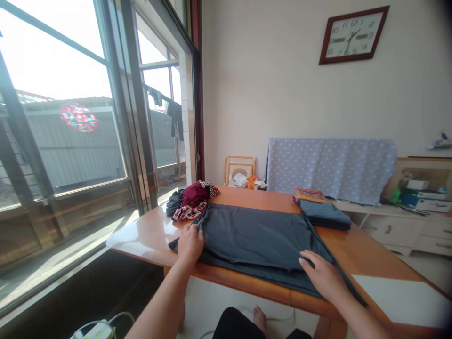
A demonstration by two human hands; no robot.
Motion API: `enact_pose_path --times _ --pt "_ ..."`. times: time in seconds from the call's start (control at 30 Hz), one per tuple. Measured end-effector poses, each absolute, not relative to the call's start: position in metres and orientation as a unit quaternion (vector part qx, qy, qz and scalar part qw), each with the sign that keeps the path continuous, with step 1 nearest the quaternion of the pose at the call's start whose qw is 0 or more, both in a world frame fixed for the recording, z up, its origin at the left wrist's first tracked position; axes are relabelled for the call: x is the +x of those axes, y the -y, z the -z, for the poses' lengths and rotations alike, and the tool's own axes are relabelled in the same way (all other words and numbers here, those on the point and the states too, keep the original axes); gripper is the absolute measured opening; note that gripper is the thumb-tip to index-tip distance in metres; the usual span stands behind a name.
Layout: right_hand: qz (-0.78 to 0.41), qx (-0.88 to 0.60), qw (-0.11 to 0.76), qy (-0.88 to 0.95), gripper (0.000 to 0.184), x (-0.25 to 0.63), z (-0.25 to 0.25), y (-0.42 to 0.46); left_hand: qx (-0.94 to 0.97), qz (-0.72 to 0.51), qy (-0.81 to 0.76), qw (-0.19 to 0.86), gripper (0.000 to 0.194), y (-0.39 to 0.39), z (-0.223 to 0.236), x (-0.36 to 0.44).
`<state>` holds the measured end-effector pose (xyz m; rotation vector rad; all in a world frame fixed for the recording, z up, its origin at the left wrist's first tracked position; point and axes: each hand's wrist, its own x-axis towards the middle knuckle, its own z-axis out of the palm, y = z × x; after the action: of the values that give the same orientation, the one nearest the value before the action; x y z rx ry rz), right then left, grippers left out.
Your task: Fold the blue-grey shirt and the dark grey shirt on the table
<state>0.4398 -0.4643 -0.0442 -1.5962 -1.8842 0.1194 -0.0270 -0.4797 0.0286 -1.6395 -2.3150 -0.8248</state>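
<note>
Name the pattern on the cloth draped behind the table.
The draped cloth is pale blue with white polka dots, shown best in the head view.

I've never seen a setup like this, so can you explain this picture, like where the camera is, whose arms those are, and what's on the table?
This is one picture from a camera worn on a person's head, looking forward and down, so the bare arms at the bottom are the wearer's own. The left hand rests on a dark grey cloth garment spread on an orange wooden table. The right hand lies on it too, fingers spread. Farther back sit a heap of maroon and patterned clothes and a folded blue-grey stack.
</note>
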Motion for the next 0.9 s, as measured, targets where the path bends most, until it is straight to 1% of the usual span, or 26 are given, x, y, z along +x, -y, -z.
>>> enact_pose_path --times 0.13,0.23,0.33,0.47,0.6,0.7,0.77,0.83,0.9 --pt "-0.048 -0.611 0.338 0.714 0.043 0.440 0.045 0.464 -0.488 0.212 0.843 0.071 0.048 0.479 -0.029 -0.043" --pt "-0.044 -0.609 0.340 0.715 0.041 0.441 0.046 0.462 -0.471 0.205 0.856 0.053 0.042 0.476 -0.029 -0.043" --pt "-0.044 -0.613 0.338 0.713 0.039 0.441 0.047 0.461 -0.476 0.244 0.844 0.051 0.031 0.473 -0.032 -0.038" --pt "-0.054 -0.618 0.333 0.710 0.040 0.441 0.044 0.462 -0.460 0.289 0.839 0.023 0.033 0.471 -0.037 -0.037" --pt "-0.074 -0.615 0.338 0.708 0.040 0.438 0.037 0.466 -0.446 0.264 0.855 -0.009 0.032 0.472 -0.035 -0.042" --pt "-0.085 -0.613 0.355 0.701 0.039 0.437 0.031 0.470 -0.468 0.274 0.839 0.040 0.037 0.476 -0.037 -0.038" --pt "-0.085 -0.609 0.367 0.698 0.039 0.437 0.027 0.473 -0.511 0.289 0.806 0.079 0.036 0.480 -0.042 -0.028" --pt "-0.076 -0.601 0.370 0.704 0.040 0.437 0.023 0.477 -0.598 0.283 0.746 0.081 0.033 0.486 -0.045 -0.014" --pt "-0.063 -0.588 0.358 0.722 0.043 0.437 0.019 0.482 -0.688 0.262 0.675 0.056 0.031 0.492 -0.046 -0.001"
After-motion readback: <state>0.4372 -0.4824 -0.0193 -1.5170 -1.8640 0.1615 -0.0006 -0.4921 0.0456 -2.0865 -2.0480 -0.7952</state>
